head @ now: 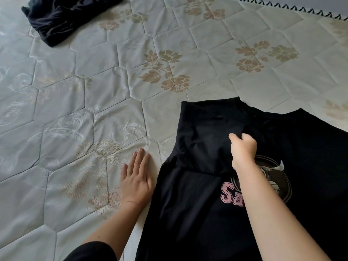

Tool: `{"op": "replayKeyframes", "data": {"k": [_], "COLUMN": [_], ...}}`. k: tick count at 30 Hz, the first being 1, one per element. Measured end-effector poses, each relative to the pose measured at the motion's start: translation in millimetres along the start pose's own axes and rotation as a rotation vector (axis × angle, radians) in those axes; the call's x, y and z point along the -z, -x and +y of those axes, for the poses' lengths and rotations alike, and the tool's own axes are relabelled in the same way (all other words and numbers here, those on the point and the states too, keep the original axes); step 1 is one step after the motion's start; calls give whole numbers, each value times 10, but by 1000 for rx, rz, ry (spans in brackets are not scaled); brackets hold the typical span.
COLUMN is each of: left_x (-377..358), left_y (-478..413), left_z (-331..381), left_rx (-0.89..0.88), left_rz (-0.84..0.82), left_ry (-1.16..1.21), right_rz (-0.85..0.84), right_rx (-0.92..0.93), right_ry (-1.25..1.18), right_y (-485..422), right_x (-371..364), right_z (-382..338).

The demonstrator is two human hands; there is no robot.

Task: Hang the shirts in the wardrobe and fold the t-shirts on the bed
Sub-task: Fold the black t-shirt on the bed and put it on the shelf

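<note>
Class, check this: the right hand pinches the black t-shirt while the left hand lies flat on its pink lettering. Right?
No. In the head view the left hand lies flat on the bedcover beside the t-shirt; the right hand does pinch it.

Black t-shirt (pixel 197 204), floral pale bed (pixel 94 91)

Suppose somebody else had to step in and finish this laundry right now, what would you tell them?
Left hand: flat on the bed, beside the black t-shirt, holding nothing.
Right hand: pinches the sleeve part folded in over the t-shirt's chest.
The t-shirt lies print up near the person. A crumpled dark garment lies at the far left of the bed.
Done: one side of the t-shirt folded in.
Left: fold the other side, then fold it up, then deal with the dark garment. No wardrobe is in view.
</note>
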State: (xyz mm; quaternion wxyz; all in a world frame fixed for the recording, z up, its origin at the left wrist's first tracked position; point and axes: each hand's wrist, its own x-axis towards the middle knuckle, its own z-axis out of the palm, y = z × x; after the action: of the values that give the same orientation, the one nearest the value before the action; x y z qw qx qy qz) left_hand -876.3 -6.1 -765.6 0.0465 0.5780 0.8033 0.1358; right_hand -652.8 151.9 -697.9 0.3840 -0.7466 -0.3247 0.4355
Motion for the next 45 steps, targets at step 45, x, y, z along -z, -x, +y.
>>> {"op": "replayKeyframes", "data": {"k": [45], "left_x": [16], "left_y": [13], "left_z": [23], "left_rx": [48], "left_rz": [-28], "left_ry": [25], "right_rz": [-630], "right_rx": [881], "right_ry": [1106], "right_y": [762], "right_x": [-528], "right_z": [537]}}
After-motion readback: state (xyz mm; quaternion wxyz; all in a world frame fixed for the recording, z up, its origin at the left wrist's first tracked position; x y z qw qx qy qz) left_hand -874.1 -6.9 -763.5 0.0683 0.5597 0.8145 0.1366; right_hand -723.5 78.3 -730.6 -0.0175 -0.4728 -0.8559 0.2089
